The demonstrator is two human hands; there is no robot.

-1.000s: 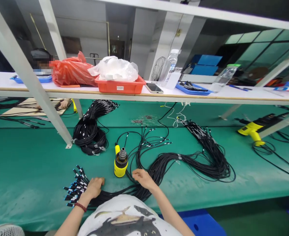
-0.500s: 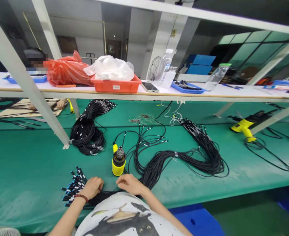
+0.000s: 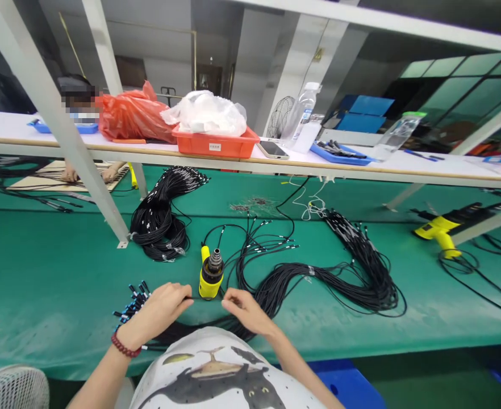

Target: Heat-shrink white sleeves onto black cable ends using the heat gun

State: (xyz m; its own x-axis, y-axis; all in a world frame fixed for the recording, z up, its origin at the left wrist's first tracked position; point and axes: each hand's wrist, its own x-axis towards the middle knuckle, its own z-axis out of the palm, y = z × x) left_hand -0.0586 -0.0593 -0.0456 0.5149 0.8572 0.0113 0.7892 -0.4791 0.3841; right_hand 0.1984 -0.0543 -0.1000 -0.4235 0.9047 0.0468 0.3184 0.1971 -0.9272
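Observation:
My left hand (image 3: pixel 165 307), a beaded bracelet on its wrist, pinches a thin black cable (image 3: pixel 198 298). A short way to the right, my right hand (image 3: pixel 246 311) is closed on the same cable, so a stretch of it runs between my fingers. Just beyond this stretch a yellow and black heat gun (image 3: pixel 210 281) stands with its metal nozzle up. Below my hands lies a long bundle of black cables (image 3: pixel 278 287), curving away to the right. Its blue-tipped ends (image 3: pixel 131 307) fan out left of my left hand, which partly hides them.
Another coiled cable bundle (image 3: pixel 159 227) lies back left, by a shelf post (image 3: pixel 101 193). A second yellow heat gun (image 3: pixel 440 230) rests at right. Above the bench, a shelf (image 3: pixel 293 163) holds a red tray (image 3: pixel 216 146), bottles and a phone. A co-worker's hands show at far left.
Both hands have risen off the bundle, and a single cable now spans between them. The view has shifted slightly, moving the bench things to the right.

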